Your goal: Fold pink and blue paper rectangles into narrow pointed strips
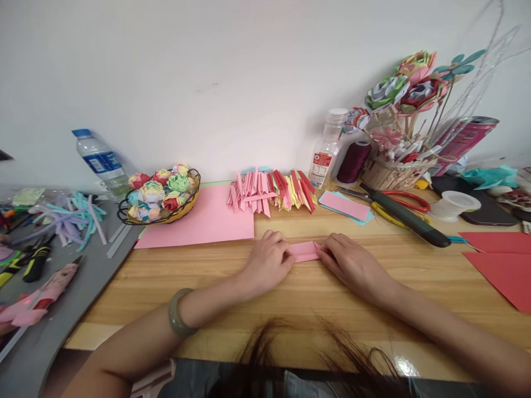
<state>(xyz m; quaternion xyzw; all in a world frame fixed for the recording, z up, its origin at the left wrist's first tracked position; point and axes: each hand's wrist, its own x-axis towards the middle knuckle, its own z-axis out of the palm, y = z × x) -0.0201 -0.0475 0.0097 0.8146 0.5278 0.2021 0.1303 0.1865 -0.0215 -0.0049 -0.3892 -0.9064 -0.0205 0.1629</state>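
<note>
Pinching a small pink paper strip (305,252) between us, we hold its left end in our left hand (269,258) and its folded right end in our right hand (347,262), on the wooden table (290,315), nearer than the folded pieces (257,190). It looks light and easily creased, best held lightly by its ends.

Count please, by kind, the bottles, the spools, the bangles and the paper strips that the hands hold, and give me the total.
Bottles: 2
Spools: 2
Bangle: 1
Held paper strip: 1
Total: 6
</note>
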